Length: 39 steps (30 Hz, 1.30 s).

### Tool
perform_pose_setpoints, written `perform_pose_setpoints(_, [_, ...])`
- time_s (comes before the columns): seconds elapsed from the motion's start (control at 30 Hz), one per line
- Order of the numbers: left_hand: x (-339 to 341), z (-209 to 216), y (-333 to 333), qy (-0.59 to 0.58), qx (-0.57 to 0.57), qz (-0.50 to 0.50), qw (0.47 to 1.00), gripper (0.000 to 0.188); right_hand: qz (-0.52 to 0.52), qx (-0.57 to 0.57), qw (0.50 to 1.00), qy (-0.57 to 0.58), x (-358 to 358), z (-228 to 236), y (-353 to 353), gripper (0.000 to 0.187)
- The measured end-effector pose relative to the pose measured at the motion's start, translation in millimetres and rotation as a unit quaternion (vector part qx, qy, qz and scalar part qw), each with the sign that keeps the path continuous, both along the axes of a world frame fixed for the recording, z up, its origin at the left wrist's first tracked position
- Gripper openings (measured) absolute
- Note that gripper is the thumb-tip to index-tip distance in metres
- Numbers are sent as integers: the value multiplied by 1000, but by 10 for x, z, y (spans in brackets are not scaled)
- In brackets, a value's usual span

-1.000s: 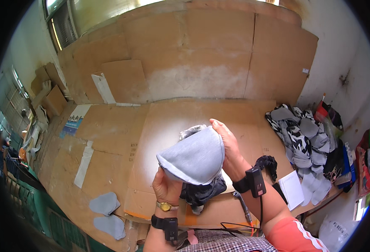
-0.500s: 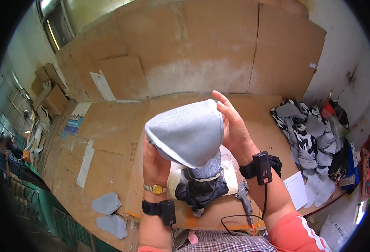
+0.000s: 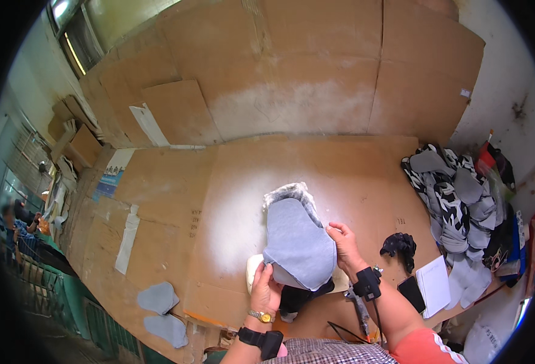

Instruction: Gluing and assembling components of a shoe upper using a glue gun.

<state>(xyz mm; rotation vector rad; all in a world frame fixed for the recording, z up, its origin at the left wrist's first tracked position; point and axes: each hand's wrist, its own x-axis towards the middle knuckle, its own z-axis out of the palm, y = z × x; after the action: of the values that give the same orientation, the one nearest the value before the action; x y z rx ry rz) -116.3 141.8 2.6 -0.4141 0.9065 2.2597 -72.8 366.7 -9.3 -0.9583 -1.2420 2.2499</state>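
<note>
Between both hands I hold a soft slipper [image 3: 301, 242] above the near middle of the table, its smooth grey sole side turned up toward me. Pale, fluffy material shows around its far end. My left hand [image 3: 265, 292] pinches the near left edge between thumb and fingers. At the right edge, my right hand [image 3: 345, 244] grips with thumb and fingertips. Beneath the slipper, a cream-coloured object [image 3: 253, 267] and dark cloth [image 3: 295, 298] are partly covered. A glue gun [image 3: 360, 309] lies beside them, near my right forearm.
Two grey sole-shaped pieces [image 3: 158, 298] lie at the table's near left. To the right are a crumpled black cloth [image 3: 399, 246], a dark phone [image 3: 410, 294] and a white pad [image 3: 432, 285]. Patterned slippers [image 3: 449, 209] are heaped farther right. Cardboard [image 3: 292, 91] lines the back.
The slipper has tipped from a raised, end-on pose to lie sole-up and lower. My hands have come down, both now at its edges. More of the table's right side shows.
</note>
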Motion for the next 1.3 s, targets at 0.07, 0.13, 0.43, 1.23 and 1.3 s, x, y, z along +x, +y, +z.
perform_pose_setpoints(0.07, [13, 54, 6, -22, -33, -10, 999, 45, 52, -39, 997, -38, -5, 94, 103, 32])
perform_pose_setpoints(0.13, [9, 86, 2, -19, -35, -7, 999, 44, 84, -78, 993, -24, 47, 182, 187, 34])
perform_pose_setpoints(0.43, [34, 118, -59, -25, -81, -14, 996, 45, 236, -112, 965, 2, -72, 465, 401, 56])
perform_pose_setpoints(1.23, [-26, 168, 65, -11, -194, -39, 980, 37, 221, 525, 818, -83, -1176, 139, 440, 41])
perform_pose_setpoints(1.3, [-10, 196, 57, 32, -267, -22, 963, 40, 237, 604, 759, -49, -1194, 103, 390, 40])
